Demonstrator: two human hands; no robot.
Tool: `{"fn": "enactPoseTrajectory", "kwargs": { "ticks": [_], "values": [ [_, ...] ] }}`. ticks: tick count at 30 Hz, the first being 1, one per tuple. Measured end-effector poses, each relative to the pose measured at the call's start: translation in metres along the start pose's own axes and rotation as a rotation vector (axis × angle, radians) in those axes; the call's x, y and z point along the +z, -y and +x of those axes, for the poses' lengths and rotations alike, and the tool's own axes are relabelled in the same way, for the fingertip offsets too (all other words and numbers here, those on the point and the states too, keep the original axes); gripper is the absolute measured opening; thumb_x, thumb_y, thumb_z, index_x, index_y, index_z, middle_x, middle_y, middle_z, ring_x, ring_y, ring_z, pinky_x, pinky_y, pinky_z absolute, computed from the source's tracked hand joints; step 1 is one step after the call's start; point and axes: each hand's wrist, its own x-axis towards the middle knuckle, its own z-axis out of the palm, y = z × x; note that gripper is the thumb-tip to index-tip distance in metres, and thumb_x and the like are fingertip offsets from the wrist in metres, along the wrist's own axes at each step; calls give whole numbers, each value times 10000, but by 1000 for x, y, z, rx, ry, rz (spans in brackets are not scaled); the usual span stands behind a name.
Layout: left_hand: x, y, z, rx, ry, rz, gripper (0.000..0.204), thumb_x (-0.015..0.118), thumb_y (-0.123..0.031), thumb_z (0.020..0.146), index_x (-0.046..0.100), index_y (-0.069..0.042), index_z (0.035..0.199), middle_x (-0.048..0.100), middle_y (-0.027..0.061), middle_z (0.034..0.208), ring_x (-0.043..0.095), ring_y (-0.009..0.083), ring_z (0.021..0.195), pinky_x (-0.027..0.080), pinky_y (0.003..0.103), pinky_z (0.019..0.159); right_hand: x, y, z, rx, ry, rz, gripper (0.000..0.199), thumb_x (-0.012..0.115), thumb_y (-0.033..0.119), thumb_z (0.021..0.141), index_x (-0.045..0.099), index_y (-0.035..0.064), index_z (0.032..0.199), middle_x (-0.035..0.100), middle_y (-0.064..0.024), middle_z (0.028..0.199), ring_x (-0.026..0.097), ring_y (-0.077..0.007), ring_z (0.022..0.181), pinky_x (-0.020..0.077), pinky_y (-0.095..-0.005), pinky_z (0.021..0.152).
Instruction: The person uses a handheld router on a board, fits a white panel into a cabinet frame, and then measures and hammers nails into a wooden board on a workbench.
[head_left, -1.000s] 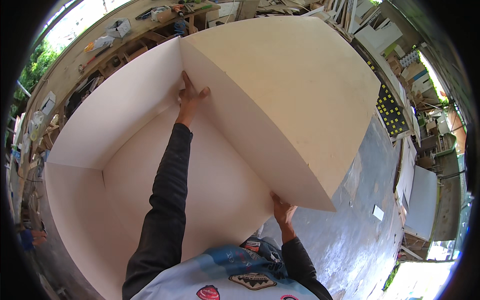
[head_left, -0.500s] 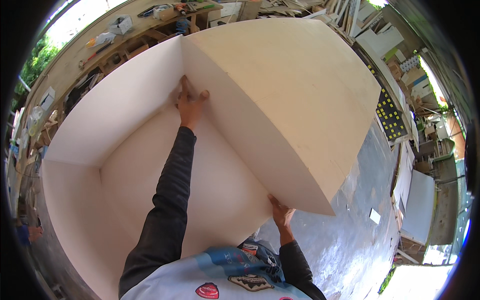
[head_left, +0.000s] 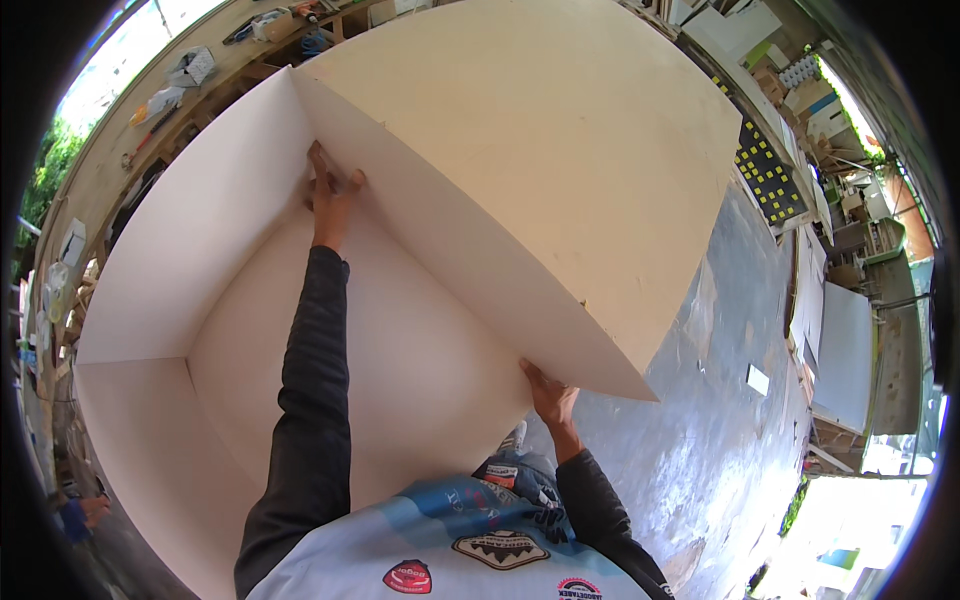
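Note:
A large open box [head_left: 420, 330] with white inner faces and a bare tan plywood outer panel [head_left: 540, 130] fills the middle. My left hand [head_left: 332, 195] reaches deep into its far inner corner. Its fingers are spread and touch the white walls, and nothing is held in them. At the near right edge, my right hand [head_left: 550, 392] grips the box where the white base meets the side wall. The thumb lies on the inside, while the other fingers are partly hidden behind the edge.
A long workbench [head_left: 225, 50] with tools and plastic bags runs along the far left. A small white card [head_left: 757, 379] lies on the worn grey floor [head_left: 690, 440]. Boards and scrap are stacked at right, near a black panel with yellow squares [head_left: 768, 172]. Another person's hand [head_left: 95, 510] shows at lower left.
The box's far corner and my left hand have shifted left in view, and its near right tip sits slightly higher. The background has shifted too. Both hands keep their places on the box.

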Motion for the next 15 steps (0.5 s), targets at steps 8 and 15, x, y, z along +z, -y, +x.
{"fn": "enactPoseTrajectory", "kwargs": {
  "ticks": [8,15],
  "values": [
    [1,10,-1,102,43,17,1007,709,-349,866,19,-234,1591,465,184,1242,420,292,1142,239,409,1075,2,-9,-2,-50,-25,20,169,791,137,788,726,31,903,726,-86,854,680,-206,759,528,-354,686],
    [2,35,14,123,28,-14,961,680,-392,892,54,-189,1593,471,135,1222,459,272,1089,238,428,1085,5,-11,7,-106,-22,133,184,774,133,809,709,33,950,719,-102,859,681,-219,756,533,-335,685]
  ]
}}
